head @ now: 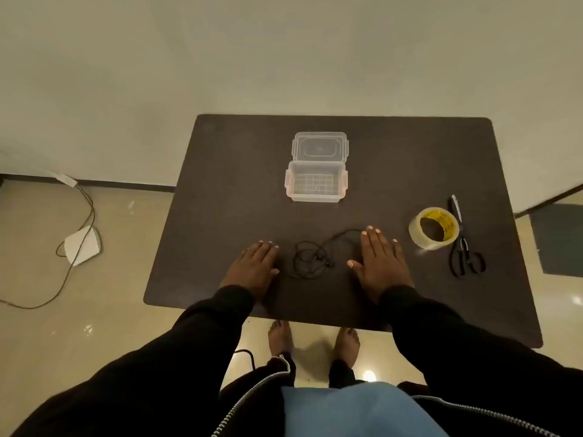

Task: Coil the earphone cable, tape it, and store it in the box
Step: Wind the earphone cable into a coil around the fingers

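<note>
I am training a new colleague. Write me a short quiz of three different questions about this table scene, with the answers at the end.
1. True or false: the lid is closed on the clear box.
2. Which item lies nearest the scissors? A) the box B) the tape roll C) the earphone cable
3. Fill in: the cable lies loose on the table between the left hand and the ____ hand.

Key:
1. False; the lid lies off, behind the open box.
2. B
3. right; both hands rest flat and hold nothing.
</note>
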